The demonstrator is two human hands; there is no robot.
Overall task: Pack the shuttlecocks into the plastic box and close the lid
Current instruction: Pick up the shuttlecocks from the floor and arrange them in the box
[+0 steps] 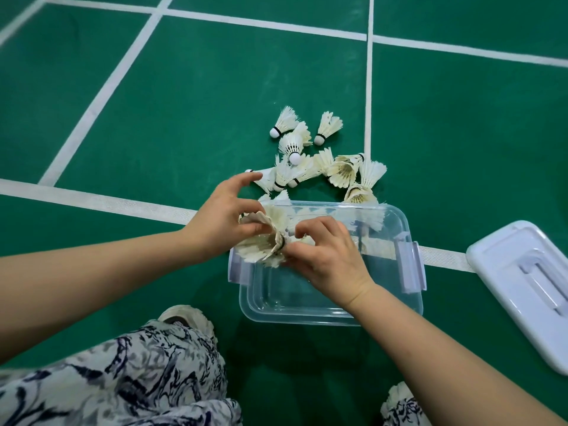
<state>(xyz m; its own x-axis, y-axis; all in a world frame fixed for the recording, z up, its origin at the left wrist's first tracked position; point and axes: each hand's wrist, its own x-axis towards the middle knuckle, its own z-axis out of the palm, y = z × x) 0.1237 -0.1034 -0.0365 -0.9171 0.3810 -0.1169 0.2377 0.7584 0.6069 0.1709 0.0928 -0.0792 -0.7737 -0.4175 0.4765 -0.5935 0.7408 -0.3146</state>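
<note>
A clear plastic box (332, 312) with pale purple side latches stands open on the green court floor. Over its left rim both hands hold a bunch of shuttlecocks (261, 238), feathers fanned to the left. My left hand (224, 219) cups the feathers with its forefinger and thumb raised. My right hand (325, 256) pinches the cork end with the black band. A few shuttlecocks seem to lie at the box's far end, blurred through the plastic. Several loose shuttlecocks (310, 158) lie in a heap just beyond the box. The white lid (528, 287) lies on the floor to the right.
White court lines (101, 207) cross the floor, one running under the box. My knees in patterned fabric (132, 379) and a shoe (184, 318) are at the bottom left, close to the box's near edge.
</note>
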